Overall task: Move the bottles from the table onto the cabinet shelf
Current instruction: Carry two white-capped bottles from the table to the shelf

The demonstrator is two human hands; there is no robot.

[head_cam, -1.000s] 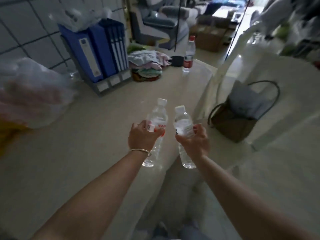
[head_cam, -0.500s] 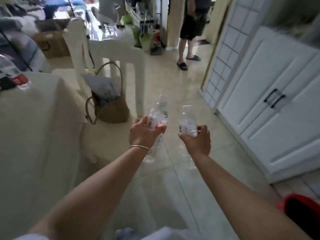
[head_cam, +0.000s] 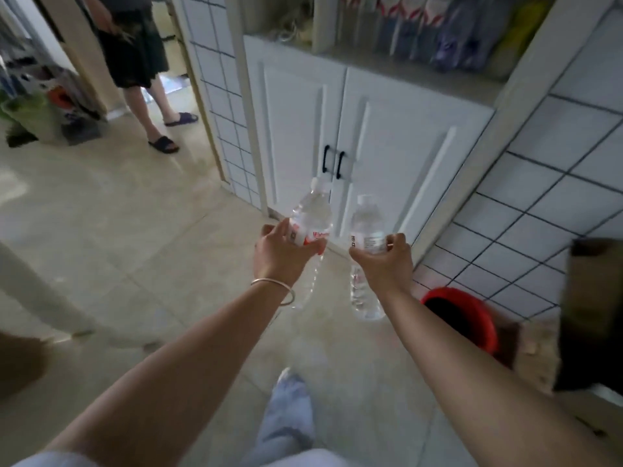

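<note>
My left hand (head_cam: 281, 256) grips a clear water bottle with a red and white label (head_cam: 312, 219), tilted slightly right. My right hand (head_cam: 387, 264) holds a second clear bottle with a white label (head_cam: 365, 227), upright. Both bottles hang over the floor in front of the white cabinet (head_cam: 381, 136), whose two doors with black handles are shut. Above the doors runs the open cabinet shelf (head_cam: 404, 65), stocked with several packets and bags at its right and a tangle of items at its left.
A red bucket (head_cam: 462, 318) stands on the floor at the right, beside a brown cardboard box (head_cam: 593, 315). Another person's legs in dark slippers (head_cam: 161, 129) stand in the doorway at the upper left. A white chair leg (head_cam: 43, 291) crosses the left.
I have turned right, away from the table, with a bottle in each hand. The cabinet has come from the right side to straight ahead and closer.
</note>
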